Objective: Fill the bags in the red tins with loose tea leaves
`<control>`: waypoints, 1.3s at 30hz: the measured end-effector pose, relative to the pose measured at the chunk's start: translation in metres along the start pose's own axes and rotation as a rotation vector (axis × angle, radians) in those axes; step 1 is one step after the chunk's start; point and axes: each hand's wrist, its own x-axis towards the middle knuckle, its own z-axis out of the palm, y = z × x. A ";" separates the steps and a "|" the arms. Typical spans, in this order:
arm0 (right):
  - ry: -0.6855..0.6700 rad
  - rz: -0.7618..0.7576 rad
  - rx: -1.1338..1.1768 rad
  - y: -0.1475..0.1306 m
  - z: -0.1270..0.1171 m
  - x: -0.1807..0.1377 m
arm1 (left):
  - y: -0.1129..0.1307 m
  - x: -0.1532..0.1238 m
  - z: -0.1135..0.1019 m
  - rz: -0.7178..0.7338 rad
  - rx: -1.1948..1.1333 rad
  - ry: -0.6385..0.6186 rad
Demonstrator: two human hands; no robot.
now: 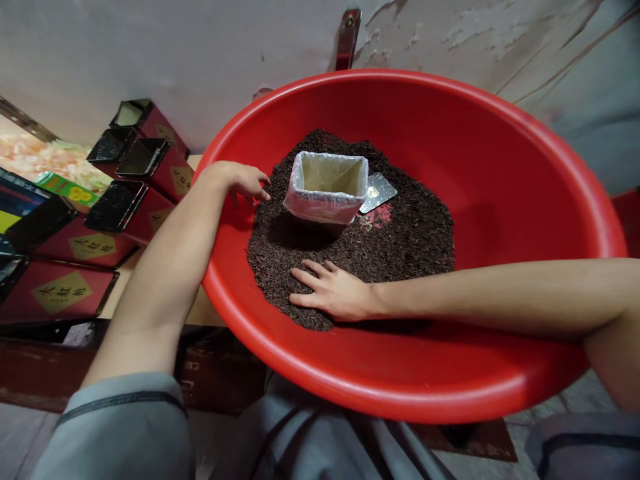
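Note:
A wide red plastic basin holds a heap of dark, dry loose tea leaves. Standing in the heap is a box-shaped tin lined with a clear plastic bag; its mouth faces up. At the left of the heap, my left hand hangs inside the rim, fingers loosely bent and apart, holding nothing I can see. My right hand lies palm down on the leaves in front of the tin, fingers spread. A flat silvery piece, perhaps a lid, rests on the leaves beside the tin.
Left of the basin, several red tins with yellow diamond labels are grouped on a wooden bench. A green box lies behind them. A peeling wall rises close behind the basin.

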 end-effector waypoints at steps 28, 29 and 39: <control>-0.040 -0.062 -0.071 0.031 -0.059 0.017 | 0.060 -0.016 -0.004 0.372 -0.211 0.615; -0.037 -0.064 -0.081 0.032 -0.055 0.018 | 0.060 -0.016 -0.004 0.370 -0.208 0.615; 0.097 -0.113 -0.152 0.042 -0.010 0.023 | 0.060 -0.013 -0.002 0.365 -0.193 0.604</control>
